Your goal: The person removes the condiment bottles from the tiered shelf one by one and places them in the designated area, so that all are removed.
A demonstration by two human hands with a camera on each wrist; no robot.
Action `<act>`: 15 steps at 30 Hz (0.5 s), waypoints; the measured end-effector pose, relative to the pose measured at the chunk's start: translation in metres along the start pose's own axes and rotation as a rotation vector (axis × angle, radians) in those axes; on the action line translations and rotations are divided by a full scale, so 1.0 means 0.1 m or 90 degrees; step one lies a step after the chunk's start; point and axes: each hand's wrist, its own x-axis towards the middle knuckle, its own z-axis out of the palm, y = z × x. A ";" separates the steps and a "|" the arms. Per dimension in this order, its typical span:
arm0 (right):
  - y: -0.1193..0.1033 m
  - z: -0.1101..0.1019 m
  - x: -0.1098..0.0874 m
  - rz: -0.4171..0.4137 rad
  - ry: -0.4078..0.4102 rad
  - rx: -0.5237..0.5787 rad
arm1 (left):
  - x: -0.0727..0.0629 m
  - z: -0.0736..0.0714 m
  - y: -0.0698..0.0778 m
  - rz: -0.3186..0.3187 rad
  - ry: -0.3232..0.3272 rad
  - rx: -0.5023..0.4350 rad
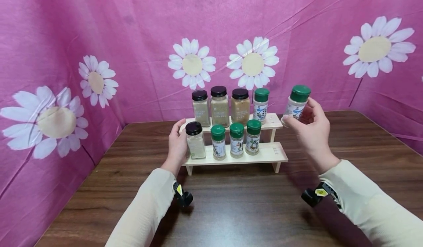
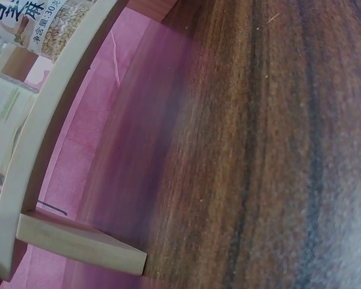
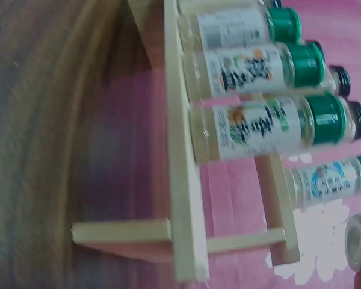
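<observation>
The right hand [image 1: 313,127] clasped a green-capped bottle [image 1: 295,106], held up just beyond the right end of the upper tier [image 1: 274,120] of a wooden rack [image 1: 269,152]. The left hand [image 1: 177,144] lay at the rack's left end, beside a black-capped jar [image 1: 196,146]; whether it gripped anything could not be told. The rack stood on the counter [image 1: 231,203].

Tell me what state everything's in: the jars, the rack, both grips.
Rack: standing, both tiers loaded
Black-capped jars: four, closed, upright; three above, one below
Shelved green-capped jars: four, closed, upright; one above, three below
Held jar: closed, off the rack
Right grip: holding that jar
Left grip: at rack's left end, hold unclear
</observation>
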 end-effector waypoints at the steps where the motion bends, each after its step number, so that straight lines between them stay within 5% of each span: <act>1: 0.00 -0.01 0.03 -0.002 0.007 0.008 | 0.00 0.00 0.00 0.000 0.000 -0.001; 15: 0.08 -0.01 0.33 -0.004 0.050 0.002 | 0.00 0.00 -0.01 0.001 0.001 -0.001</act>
